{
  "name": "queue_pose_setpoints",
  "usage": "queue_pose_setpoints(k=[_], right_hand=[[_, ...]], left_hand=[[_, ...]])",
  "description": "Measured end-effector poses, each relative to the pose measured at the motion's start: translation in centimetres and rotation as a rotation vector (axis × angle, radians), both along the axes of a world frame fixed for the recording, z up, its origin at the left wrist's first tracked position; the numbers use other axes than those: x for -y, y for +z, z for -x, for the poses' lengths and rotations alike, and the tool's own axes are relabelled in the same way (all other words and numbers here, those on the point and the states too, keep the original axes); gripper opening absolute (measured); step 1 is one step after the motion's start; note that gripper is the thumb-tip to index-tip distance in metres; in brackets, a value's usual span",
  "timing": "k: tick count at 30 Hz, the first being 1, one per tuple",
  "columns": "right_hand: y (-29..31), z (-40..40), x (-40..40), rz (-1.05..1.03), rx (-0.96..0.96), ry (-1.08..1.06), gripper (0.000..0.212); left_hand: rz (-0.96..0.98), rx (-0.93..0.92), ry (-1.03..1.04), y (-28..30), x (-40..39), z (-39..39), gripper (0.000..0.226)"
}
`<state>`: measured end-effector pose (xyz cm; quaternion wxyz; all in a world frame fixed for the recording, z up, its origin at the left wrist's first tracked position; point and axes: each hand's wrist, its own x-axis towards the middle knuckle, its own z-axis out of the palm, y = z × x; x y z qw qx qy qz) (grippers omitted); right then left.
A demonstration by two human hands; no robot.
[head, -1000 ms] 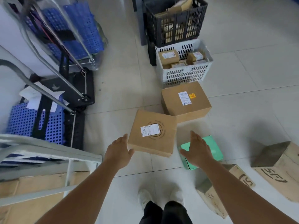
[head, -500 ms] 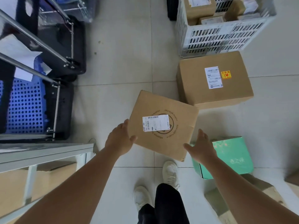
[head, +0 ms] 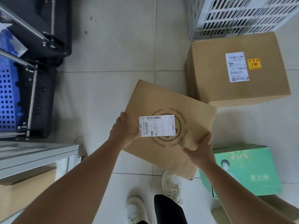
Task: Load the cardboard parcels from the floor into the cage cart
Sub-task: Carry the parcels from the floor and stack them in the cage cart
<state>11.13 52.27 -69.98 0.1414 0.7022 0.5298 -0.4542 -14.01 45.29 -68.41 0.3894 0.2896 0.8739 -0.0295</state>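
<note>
A flat brown cardboard parcel [head: 191,109] with a round printed logo and a white barcode label is tilted in front of me over the tiled floor. My left hand [head: 123,131] grips its left edge, thumb on top beside the label. My right hand [head: 200,150] grips the near right edge, thumb on the top face. The cage cart's grey metal frame [head: 35,153] stands at the lower left, with a cardboard box [head: 24,193] inside it. A bigger labelled brown box [head: 210,75] sits on the floor to the right.
A green printed box [head: 252,173] lies right of my feet [head: 171,183], with more cardboard [head: 278,206] behind it. A white slotted crate [head: 239,18] stands at the top right. Black platform trolleys [head: 43,31] and a blue perforated crate [head: 6,97] fill the left side.
Both hands reached the flat parcel and took hold of its edges. The parcel now looks tilted and nearer to me, and my view has dropped closer to the floor.
</note>
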Motion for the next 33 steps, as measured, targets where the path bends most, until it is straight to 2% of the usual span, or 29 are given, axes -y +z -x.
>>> queue_pose_setpoints(k=[5,9,15,21,28,33], right_hand=[[-1.0,0.5,0.0,-0.038,-0.008,-0.122,0.11],[-0.4,0.9,0.2,-0.069,-0.026,-0.109,0.105],[4.5,1.3,0.6,-0.144,-0.034,-0.071,0.103],[14.2,2.5,1.0,-0.254,-0.095,-0.054,0.095],[28.2,4.3,1.5,-0.391,-0.233,-0.118,0.095],[38.2,6.9,2.2,-0.485,-0.367,-0.076,0.103]], left_hand=[[-0.033,0.024,0.02,-0.6,0.3,0.5,0.09],[-0.067,0.017,0.015,0.1,1.2,0.8,0.075],[-0.154,0.058,0.152,4.3,3.5,1.2,0.073],[-0.304,0.019,0.281,14.0,6.2,1.4,0.072],[-0.517,-0.041,0.352,28.9,8.9,2.1,0.064],[-0.631,-0.102,0.377,39.2,11.1,3.2,0.082]])
